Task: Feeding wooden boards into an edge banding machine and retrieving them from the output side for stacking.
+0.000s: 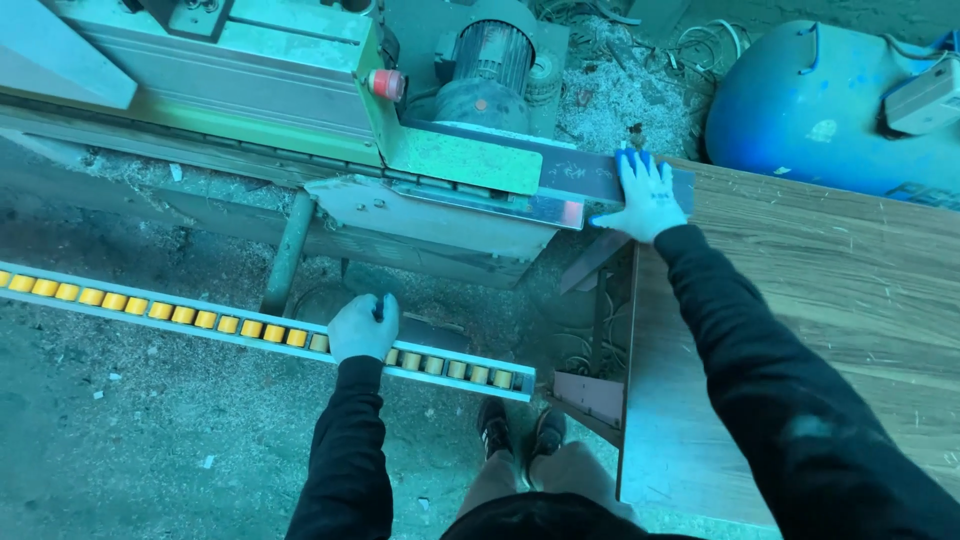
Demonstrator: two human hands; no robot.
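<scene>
Sawdust lies thick on the floor [120, 420] under the green machine [300, 110], which I take as my landmark. My left hand [364, 327] in its pale glove sits below the machine's front edge, fingers curled shut around a small dark object [379, 306] that pokes out between them; I cannot tell what the object is. That hand rests on the roller rail [200, 318], a long pale track with a row of yellow rollers that runs across in front of the machine and ends just below its right end.

My right hand [648, 197] is at the machine's right end, laid flat with fingers spread and blue fingertips showing, pressing on a dark narrow panel [590, 178] that sticks out of the machine's outfeed. It grips nothing; the palm lies on top. Right of the machine, touching the panel's far end, is a wood-grain board [820, 300] lying flat. Beyond the board, up and right of the machine, stands a blue tank [800, 100]. A motor [487, 65] sits on the machine's top, near its right end. My shoes [520, 432] stand below the rail's end.
</scene>
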